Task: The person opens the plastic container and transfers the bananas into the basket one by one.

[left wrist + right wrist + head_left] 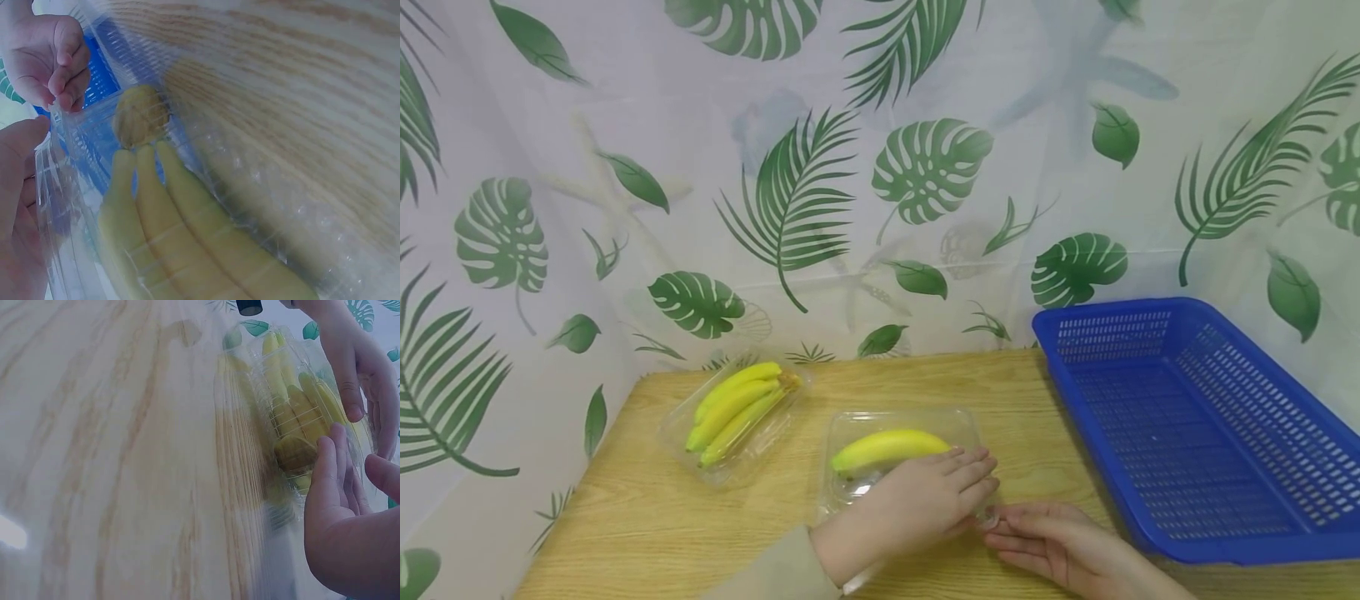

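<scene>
A clear plastic clamshell box [842, 421] lies at the front middle of the wooden table, with yellow bananas [181, 225] inside. In the head view one long banana [887, 448] shows through the plastic. My left hand [921, 500] lies across the box's right part with its fingers extended, covering much of it. At the near right corner my right hand [1063, 542] pinches the box's clear edge between thumb and fingers. Both hands, left [365, 375] and right [350, 500], meet at one side of the box in the right wrist view.
A second clear box [681, 433] holding several bananas [737, 408] stands at the back left. To the right is a large blue plastic basket [1090, 433] with meshed sides. A leaf-patterned cloth [925, 250] hangs behind the wooden table [625, 517].
</scene>
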### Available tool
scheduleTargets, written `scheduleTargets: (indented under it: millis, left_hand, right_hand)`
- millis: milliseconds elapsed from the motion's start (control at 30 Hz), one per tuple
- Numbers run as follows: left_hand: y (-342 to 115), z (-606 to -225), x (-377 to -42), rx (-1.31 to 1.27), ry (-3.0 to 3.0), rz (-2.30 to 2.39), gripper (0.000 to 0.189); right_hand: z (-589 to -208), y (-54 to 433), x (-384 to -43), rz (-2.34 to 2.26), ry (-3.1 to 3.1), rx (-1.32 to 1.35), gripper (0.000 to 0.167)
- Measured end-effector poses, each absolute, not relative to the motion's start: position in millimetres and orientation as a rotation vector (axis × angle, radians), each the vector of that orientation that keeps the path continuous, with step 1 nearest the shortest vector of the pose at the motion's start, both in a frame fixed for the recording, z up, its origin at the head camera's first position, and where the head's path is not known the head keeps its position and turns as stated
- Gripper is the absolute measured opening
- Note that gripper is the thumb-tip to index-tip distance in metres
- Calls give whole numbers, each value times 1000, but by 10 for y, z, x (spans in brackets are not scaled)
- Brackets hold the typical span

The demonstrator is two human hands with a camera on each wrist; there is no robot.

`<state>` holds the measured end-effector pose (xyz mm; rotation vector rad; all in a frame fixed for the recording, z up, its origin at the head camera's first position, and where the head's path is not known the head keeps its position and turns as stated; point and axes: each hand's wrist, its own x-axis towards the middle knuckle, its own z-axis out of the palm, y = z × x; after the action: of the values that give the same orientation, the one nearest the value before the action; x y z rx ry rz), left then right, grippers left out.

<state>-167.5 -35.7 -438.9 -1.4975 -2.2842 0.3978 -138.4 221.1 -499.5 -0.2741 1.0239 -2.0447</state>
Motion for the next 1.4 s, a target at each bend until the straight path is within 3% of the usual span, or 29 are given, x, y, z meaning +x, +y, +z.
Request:
scheduleTargets:
  millis: [1400]
  left_hand:
    - [-373, -4361, -1659, -1513, -2411, 329, 54]
  right_hand:
    - [-5015, 2142, -1372, -2054, 988, -264, 34]
